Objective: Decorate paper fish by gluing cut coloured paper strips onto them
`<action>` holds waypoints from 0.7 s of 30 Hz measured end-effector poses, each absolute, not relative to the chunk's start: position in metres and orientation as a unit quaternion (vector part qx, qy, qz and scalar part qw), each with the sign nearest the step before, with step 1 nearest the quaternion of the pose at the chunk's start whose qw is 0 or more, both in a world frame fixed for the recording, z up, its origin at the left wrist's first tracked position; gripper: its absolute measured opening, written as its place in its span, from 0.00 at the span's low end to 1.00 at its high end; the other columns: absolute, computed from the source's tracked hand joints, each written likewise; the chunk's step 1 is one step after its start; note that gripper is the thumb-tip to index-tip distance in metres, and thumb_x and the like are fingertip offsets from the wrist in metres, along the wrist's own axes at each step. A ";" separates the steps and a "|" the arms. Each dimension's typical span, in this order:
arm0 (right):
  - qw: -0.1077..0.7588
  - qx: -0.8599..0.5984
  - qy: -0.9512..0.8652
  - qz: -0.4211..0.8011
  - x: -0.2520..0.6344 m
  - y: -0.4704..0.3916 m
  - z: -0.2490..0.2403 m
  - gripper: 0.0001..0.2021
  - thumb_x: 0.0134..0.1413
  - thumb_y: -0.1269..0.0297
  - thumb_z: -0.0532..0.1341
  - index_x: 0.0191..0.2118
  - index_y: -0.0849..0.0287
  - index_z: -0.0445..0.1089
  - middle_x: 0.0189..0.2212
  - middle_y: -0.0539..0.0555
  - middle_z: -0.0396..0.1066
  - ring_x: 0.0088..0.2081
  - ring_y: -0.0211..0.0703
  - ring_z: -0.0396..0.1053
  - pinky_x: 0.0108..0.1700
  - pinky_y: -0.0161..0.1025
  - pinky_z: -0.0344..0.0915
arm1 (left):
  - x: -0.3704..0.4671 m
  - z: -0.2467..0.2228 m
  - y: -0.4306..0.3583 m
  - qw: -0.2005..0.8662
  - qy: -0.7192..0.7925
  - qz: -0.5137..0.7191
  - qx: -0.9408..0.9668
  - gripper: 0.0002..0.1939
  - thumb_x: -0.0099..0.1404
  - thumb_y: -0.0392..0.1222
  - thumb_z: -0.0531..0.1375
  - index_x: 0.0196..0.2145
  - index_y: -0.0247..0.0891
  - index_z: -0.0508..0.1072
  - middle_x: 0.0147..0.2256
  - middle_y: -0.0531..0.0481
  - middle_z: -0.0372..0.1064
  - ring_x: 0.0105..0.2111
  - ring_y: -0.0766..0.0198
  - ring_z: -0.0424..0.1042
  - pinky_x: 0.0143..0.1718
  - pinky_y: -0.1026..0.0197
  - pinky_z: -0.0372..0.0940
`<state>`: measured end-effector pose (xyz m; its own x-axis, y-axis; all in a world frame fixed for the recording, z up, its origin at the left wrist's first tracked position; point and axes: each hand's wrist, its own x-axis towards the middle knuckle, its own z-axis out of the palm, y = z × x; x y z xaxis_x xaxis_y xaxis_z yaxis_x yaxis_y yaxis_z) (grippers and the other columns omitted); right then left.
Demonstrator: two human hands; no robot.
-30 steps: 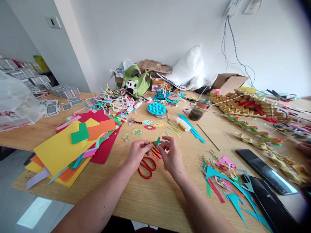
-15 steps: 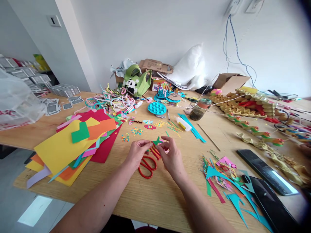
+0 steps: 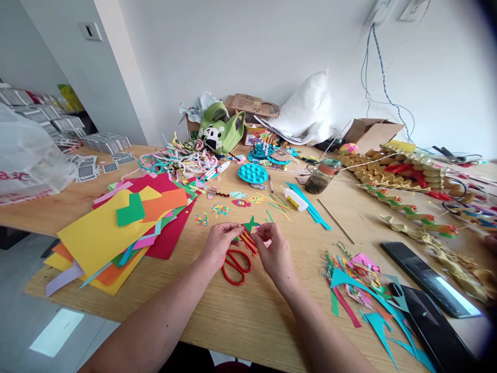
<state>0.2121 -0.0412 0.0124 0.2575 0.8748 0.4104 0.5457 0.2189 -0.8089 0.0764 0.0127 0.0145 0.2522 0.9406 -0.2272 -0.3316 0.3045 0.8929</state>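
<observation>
Between my two hands is a small paper cutout (image 3: 246,239) with red and yellow stripes and a green forked end, shaped like a fish. My left hand (image 3: 220,244) pinches its left side between thumb and fingertips. On the other side, the thumb and bent fingers of my right hand (image 3: 276,253) close on its right edge. Red-handled scissors (image 3: 236,267) lie on the table just below, their blades hidden under the cutout and hands. Finished-looking paper fish (image 3: 241,203) and small paper dots (image 3: 220,209) lie beyond my fingers.
Stacked coloured paper (image 3: 93,228) spreads at the left. A glue bottle (image 3: 295,199), a glass jar (image 3: 323,176) and a blue dimpled disc (image 3: 252,173) stand farther back. Paper scraps (image 3: 361,280) and two phones (image 3: 430,280) lie at the right.
My right index finger has come down from its raised position and bent toward the cutout. More of the striped part shows between my hands. The view has shifted slightly.
</observation>
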 end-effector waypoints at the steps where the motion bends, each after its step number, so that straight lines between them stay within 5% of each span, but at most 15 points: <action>1: 0.515 -0.604 -0.586 0.162 0.212 -0.041 0.012 0.04 0.55 0.66 0.58 0.36 0.55 0.61 0.28 0.49 0.68 0.30 0.40 0.68 0.35 0.38 0.65 | 0.076 0.015 0.013 0.697 0.406 0.457 0.374 0.15 0.39 0.46 0.73 0.24 0.35 0.79 0.26 0.47 0.75 0.24 0.67 0.69 0.22 0.67 0.61; 21: 0.517 -0.605 -0.580 0.172 0.211 -0.042 0.014 0.04 0.54 0.67 0.58 0.36 0.56 0.61 0.27 0.49 0.69 0.29 0.39 0.67 0.35 0.37 0.64 | 0.076 0.017 0.012 0.699 0.410 0.449 0.376 0.16 0.39 0.46 0.73 0.25 0.34 0.80 0.26 0.47 0.75 0.25 0.68 0.69 0.21 0.69 0.62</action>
<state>0.2114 -0.0415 0.0141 0.2675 0.8802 0.3921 0.5248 0.2081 -0.8254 0.0763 0.0117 0.0174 0.2617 0.9360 -0.2353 -0.3192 0.3140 0.8942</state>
